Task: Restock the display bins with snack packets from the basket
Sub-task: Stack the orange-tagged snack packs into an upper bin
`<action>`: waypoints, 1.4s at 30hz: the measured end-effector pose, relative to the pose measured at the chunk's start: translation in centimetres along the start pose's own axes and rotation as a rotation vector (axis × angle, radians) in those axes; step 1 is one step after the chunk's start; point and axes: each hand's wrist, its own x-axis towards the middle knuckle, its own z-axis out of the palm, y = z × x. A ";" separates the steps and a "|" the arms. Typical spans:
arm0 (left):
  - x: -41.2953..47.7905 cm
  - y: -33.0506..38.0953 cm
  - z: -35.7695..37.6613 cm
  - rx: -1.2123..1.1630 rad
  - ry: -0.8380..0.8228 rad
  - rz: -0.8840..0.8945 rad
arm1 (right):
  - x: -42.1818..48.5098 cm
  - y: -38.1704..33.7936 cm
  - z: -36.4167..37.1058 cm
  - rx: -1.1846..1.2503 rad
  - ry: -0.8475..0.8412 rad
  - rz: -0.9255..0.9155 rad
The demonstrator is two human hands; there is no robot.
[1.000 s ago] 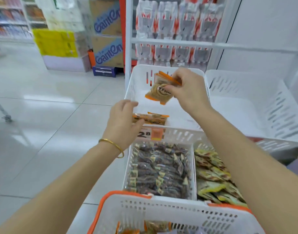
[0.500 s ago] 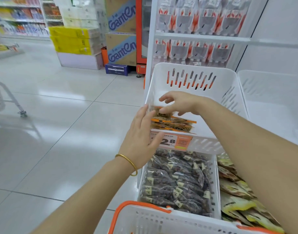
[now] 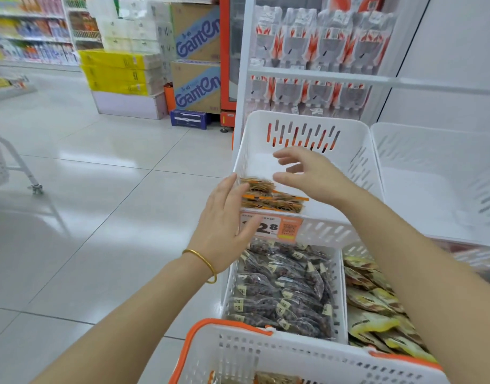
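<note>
A few orange-edged snack packets (image 3: pixel 271 196) lie stacked at the front left of the upper white display bin (image 3: pixel 357 162). My left hand (image 3: pixel 227 220) is open beside the bin's front left corner, fingers close to the stack and over the price tag (image 3: pixel 277 227). Above the packets hovers my right hand (image 3: pixel 310 173), fingers spread and holding nothing. The white basket with orange rim (image 3: pixel 266 347) sits at the bottom, a packet just visible inside it.
Lower bins hold dark packets (image 3: pixel 282 286) and yellow-green packets (image 3: pixel 377 309). A second upper white bin (image 3: pixel 443 184) stands to the right. Behind are shelves of white pouches (image 3: pixel 321 45); cardboard boxes (image 3: pixel 196 65) and a tiled floor lie to the left.
My right hand has put its packet onto the stack in the upper bin, let go and lifted with fingers spread. My left hand opened beside the stack.
</note>
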 end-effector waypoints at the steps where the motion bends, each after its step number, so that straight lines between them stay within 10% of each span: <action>1: -0.7 0.4 -0.4 0.029 0.034 0.032 | -2.4 -0.3 -0.5 0.056 0.061 -0.019; 7: -8.6 4.9 -0.4 0.152 -0.148 0.219 | -20.9 0.8 1.5 0.550 0.087 0.216; 14: -20.0 7.4 4.5 0.193 -0.677 0.061 | -31.9 11.0 11.9 0.205 -0.305 0.649; 21: -22.5 7.9 6.8 0.211 -0.769 0.000 | -36.5 15.7 17.5 -0.414 -0.685 0.483; 42: -22.0 10.4 9.0 0.157 -0.927 -0.004 | -35.8 14.5 13.7 -0.238 -0.747 0.466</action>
